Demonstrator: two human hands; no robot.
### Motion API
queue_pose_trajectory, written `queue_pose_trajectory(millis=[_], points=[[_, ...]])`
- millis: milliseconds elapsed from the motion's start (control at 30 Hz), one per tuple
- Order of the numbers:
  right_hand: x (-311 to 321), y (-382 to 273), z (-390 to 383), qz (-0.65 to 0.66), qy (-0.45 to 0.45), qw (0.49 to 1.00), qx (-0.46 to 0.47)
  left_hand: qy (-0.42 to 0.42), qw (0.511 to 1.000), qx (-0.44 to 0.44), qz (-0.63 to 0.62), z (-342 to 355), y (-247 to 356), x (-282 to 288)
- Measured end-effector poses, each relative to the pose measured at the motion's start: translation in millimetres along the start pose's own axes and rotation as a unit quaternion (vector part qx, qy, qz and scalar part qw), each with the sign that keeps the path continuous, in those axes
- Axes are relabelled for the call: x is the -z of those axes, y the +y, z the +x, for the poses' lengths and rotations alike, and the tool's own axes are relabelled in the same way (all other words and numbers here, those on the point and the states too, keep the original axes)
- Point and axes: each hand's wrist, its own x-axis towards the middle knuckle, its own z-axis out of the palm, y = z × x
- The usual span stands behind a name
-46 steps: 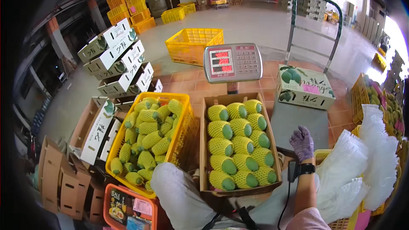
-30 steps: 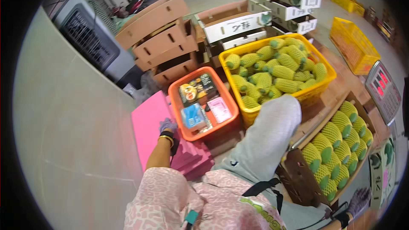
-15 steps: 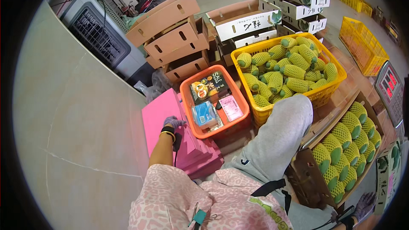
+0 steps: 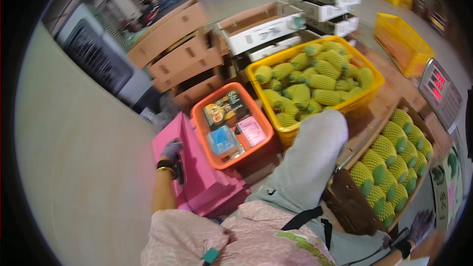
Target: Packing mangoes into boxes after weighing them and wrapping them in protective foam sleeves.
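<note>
My gloved left hand [image 4: 172, 149] is at the stack of pink sheets [image 4: 199, 192] on the left, with its fingers closed on the edge of the top pink sheet [image 4: 166, 132]; motion blurs the grip. A dark band and a yellow one circle that wrist. Far down on the right, my gloved right hand [image 4: 422, 224] has its fingers stretched out and apart, with nothing visible in them. It is beside an open brown carton [image 4: 352, 202] of green fruits in yellow foam nets [image 4: 389, 152], close to a white-and-green carton [image 4: 442, 199].
An orange basket [image 4: 199, 145] holds a blue packet [image 4: 222, 141], a pink-labelled packet and a dark printed box. Behind it stand a yellow crate [image 4: 362, 99] of netted fruits and stacked cartons [image 4: 182, 61]. A scale [image 4: 440, 94] with red digits is at right; a pale wall [image 4: 93, 157] bounds the left.
The whole view has shifted and blurred. My left hand has moved left over the pink stack, and the top sheet's edge looks raised. My right hand remains beside the fruit carton.
</note>
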Motion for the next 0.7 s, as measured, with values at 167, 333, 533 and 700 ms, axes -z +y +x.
queue_pose_trajectory(millis=[167,333,533,700], points=[[15.6,13.9,4.0,0.011,-0.161,0.987,0.010,-0.227,0.944,-0.241,0.000,-51.7,152.8,-27.1],[-10.2,19.2,-23.3,0.005,-0.078,0.997,-0.012,-0.411,0.822,-0.384,-0.089,-184.8,260.9,-171.1],[-51.5,16.8,-57.1,-0.024,-0.060,0.997,-0.031,-0.547,0.654,-0.516,0.080,-315.0,304.6,-368.0],[-66.2,28.0,-75.3,-0.194,-0.352,0.909,-0.106,-0.624,0.591,-0.507,0.063,-412.3,231.9,-516.6]])
